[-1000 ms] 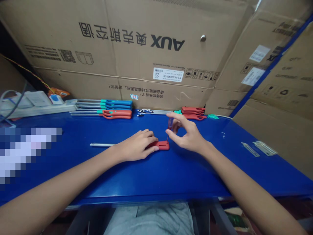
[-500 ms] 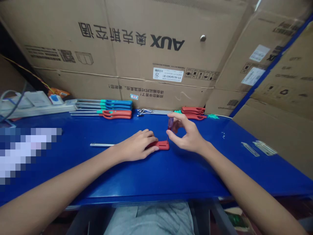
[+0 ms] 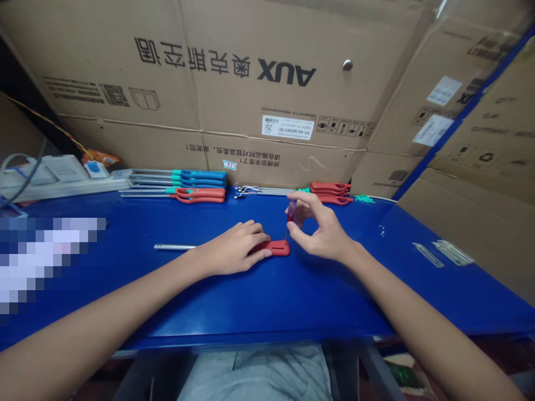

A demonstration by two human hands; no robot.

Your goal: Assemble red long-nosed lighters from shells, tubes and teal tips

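Red plastic handle [image 3: 276, 248] is lying lengthwise on the blue workbench [image 3: 292, 301], long axis running left to right, with the left hand [image 3: 232, 249] pressing over its left end while the right hand [image 3: 321, 233] is pinching a small screwdriver [image 3: 291, 210] upright, tip touching the handle's right part.

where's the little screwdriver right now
In the head view, the small screwdriver is pinched upright in the right hand, just right of centre, with its tip down at the red plastic handle that the left hand holds on the blue workbench.
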